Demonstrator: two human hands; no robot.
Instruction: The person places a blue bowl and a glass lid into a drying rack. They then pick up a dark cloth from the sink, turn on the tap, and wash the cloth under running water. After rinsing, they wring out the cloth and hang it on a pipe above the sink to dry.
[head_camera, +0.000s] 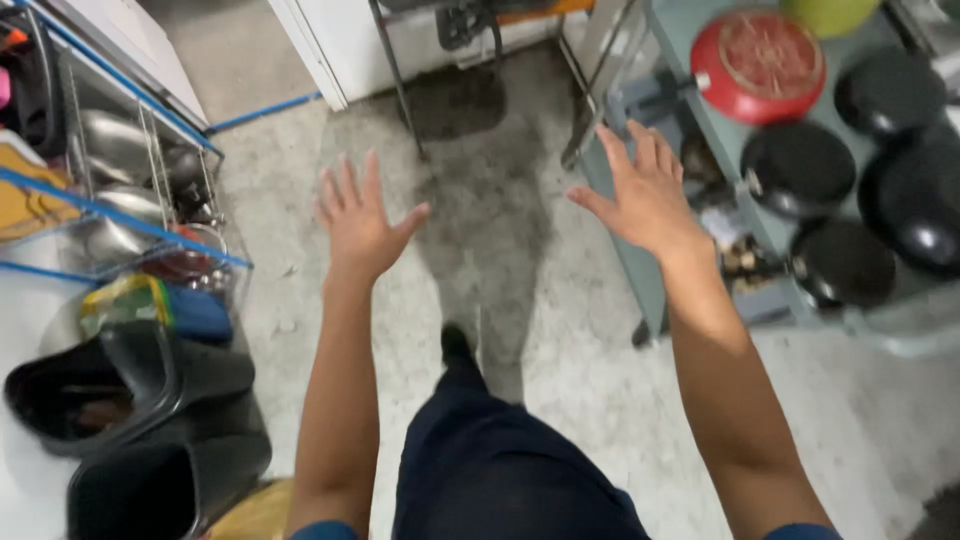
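Left hand: open, fingers spread, palm down, holding nothing, raised over bare concrete floor. Right hand: open, fingers spread, empty, just beside the edge of a grey-green shelf. Right of that hand: red pan, several black pans. Left of the left hand: wire rack with metal bowls, black bins below.

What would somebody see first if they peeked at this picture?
Two bare hands, the left hand and the right hand, stretch out open over the grey floor, holding nothing. To the right, a bright red pan sits among black pans on a green shelf. To the left, a wire rack holds shiny metal bowls.
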